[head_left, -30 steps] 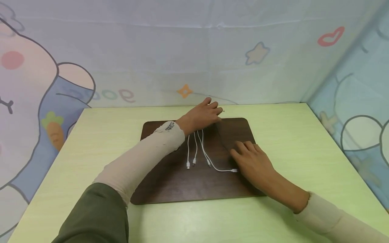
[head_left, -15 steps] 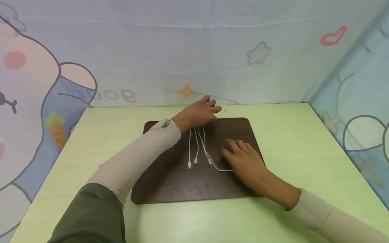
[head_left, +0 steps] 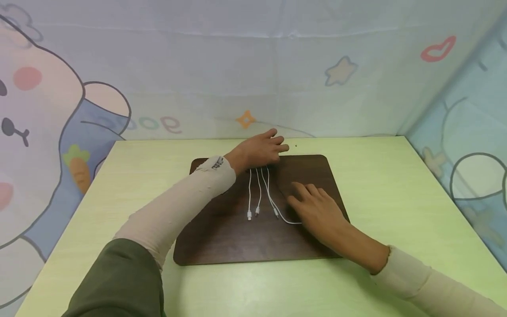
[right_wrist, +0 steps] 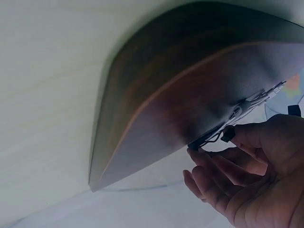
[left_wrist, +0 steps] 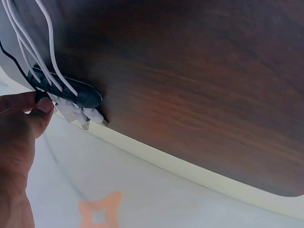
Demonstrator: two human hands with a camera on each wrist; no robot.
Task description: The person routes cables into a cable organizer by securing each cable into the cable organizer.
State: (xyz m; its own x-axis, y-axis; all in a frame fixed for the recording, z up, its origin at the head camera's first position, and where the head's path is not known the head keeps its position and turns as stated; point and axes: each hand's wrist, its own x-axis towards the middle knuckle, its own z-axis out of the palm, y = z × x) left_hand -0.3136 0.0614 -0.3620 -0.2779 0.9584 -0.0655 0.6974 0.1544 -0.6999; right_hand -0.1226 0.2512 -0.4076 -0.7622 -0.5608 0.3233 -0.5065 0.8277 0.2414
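Observation:
My left hand [head_left: 259, 149] is at the board's far edge. In the left wrist view, its thumb and finger pinch the black plug [left_wrist: 42, 95] of a thin black cable [left_wrist: 14, 59], at the end of a black cable clip [left_wrist: 88, 96]. Several white cables [left_wrist: 51, 40] sit in the clip's slots, their white plugs [left_wrist: 92, 115] sticking out past it. My right hand [head_left: 317, 209] is low over the board's right half. Between its thumb and fingers it pinches a small black connector [right_wrist: 229, 134], other fingers spread. From the head, my left hand hides the clip.
A dark brown wooden board [head_left: 222, 246] lies on the pale yellow table [head_left: 130, 185]. White cable ends [head_left: 249, 215] trail toward me across its middle. A printed cloth wall [head_left: 206, 66] rises right behind the table.
My right hand has moved left over the board, covering the end of the rightmost white cable. My left hand has drawn slightly left along the far edge.

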